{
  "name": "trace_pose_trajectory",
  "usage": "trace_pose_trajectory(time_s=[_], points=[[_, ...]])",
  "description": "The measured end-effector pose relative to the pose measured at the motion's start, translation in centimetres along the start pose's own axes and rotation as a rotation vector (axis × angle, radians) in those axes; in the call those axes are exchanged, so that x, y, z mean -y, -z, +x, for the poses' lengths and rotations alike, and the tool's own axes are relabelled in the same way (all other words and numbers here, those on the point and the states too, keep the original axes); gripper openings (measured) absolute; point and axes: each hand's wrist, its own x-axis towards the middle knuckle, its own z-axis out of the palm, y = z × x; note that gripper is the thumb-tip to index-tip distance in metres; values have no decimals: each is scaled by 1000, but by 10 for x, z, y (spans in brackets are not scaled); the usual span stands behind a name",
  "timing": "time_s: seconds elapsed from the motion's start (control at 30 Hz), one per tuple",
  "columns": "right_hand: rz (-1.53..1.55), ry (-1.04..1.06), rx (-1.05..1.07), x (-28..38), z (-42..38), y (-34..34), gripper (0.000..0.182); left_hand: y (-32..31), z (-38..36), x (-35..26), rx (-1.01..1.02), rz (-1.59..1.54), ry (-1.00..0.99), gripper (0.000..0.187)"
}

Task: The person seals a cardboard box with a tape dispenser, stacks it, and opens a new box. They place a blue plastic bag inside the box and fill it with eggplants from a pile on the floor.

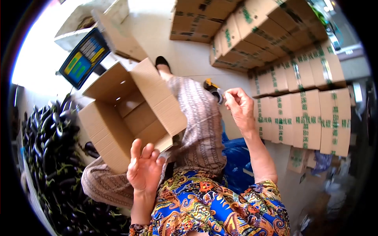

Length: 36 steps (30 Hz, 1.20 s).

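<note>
An open cardboard box (pixel 103 131) stands tilted between my legs, its flaps spread and its bare inner walls showing. My left hand (pixel 145 167) is raised palm up at the box's near edge, fingers apart and loosely bent, with nothing in it. Over to the right, my right hand (pixel 241 108) is held up in the air with thumb and fingertips pinched together. Whatever may be between those fingertips is too small to make out. Just beyond it, on the floor, lies a tape dispenser (pixel 214 89) with a yellow part.
Dark eggplants (pixel 51 157) are heaped along the left. A scale display (pixel 84 58) stands behind the box, near a white foam crate (pixel 71 37). Printed cartons (pixel 291 114) are stacked at the right and back. Blue plastic (pixel 237 163) lies beside my right leg.
</note>
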Motion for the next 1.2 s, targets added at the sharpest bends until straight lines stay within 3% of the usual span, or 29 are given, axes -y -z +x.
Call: trace_pose_trajectory(time_s=[0.13, 0.27, 0.43, 0.53, 0.77, 0.87, 1.0, 1.1, 1.2], points=[[-643, 333, -228, -88, 8, 42, 6, -4, -2, 5, -56, 99, 11, 55], [-1070, 283, -267, -197, -9, 87, 8, -13, -2, 7, -123, 197, 0, 55], [-1133, 157, -213, -277, -32, 120, 8, -12, 2, 13, -191, 224, 5, 61], [-1183, 81, -164, -314, -42, 127, 10, -18, 9, 20, -200, 275, 26, 53], [-1281, -171, 73, -379, -68, 113, 8, -29, 20, 34, -253, 355, 46, 56], [-1304, -220, 77, -418, -91, 100, 15, -29, 26, 38, -297, 320, 44, 60], [-1202, -209, 20, -400, -101, 106, 5, -25, 27, 39, -217, 339, 71, 58], [-1002, -272, -228, -389, -108, 123, 14, -25, 27, 38, -170, 323, 82, 58], [-978, -506, -196, -346, -106, 140, 17, -25, 23, 39, -196, 310, 102, 60]])
